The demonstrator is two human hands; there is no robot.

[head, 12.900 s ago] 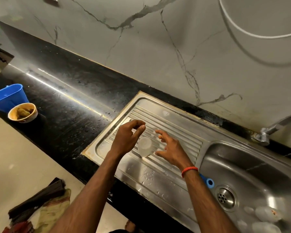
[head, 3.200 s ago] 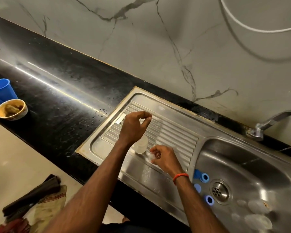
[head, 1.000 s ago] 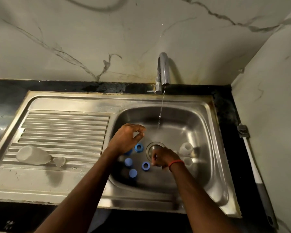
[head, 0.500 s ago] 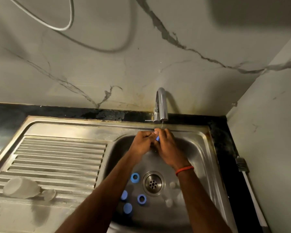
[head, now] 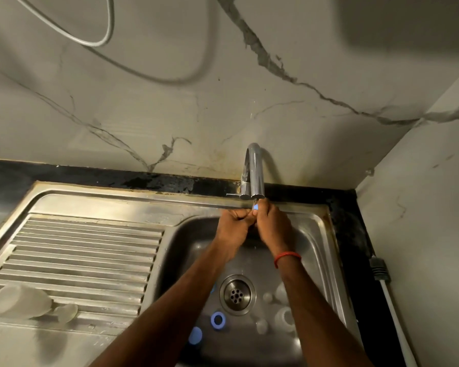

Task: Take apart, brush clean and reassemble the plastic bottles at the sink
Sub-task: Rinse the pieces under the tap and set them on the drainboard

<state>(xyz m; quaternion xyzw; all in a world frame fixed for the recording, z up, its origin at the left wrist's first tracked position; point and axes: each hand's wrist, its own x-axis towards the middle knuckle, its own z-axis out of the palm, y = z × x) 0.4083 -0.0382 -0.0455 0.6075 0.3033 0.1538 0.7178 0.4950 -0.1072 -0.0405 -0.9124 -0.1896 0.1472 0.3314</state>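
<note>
My left hand (head: 232,229) and my right hand (head: 272,226) meet under the tap (head: 253,172), both pinching a small blue cap (head: 255,207) in the thin stream of water. Two more blue caps (head: 217,319) lie on the sink floor beside the drain (head: 237,294). Several translucent bottle parts (head: 284,315) sit in the basin (head: 188,245) by my right forearm. A translucent plastic bottle (head: 20,304) lies on its side on the ribbed drainboard (head: 85,252), with a small clear piece (head: 65,312) next to it.
A white brush handle (head: 392,313) with a grey collar lies on the black counter strip right of the sink. Marble walls close in behind and at the right. A white cable (head: 101,35) hangs on the back wall.
Both hands lifted from the sink floor to the tap with a blue cap and now hold it in the stream. Earlier, the bottle was laid on the drainboard.
</note>
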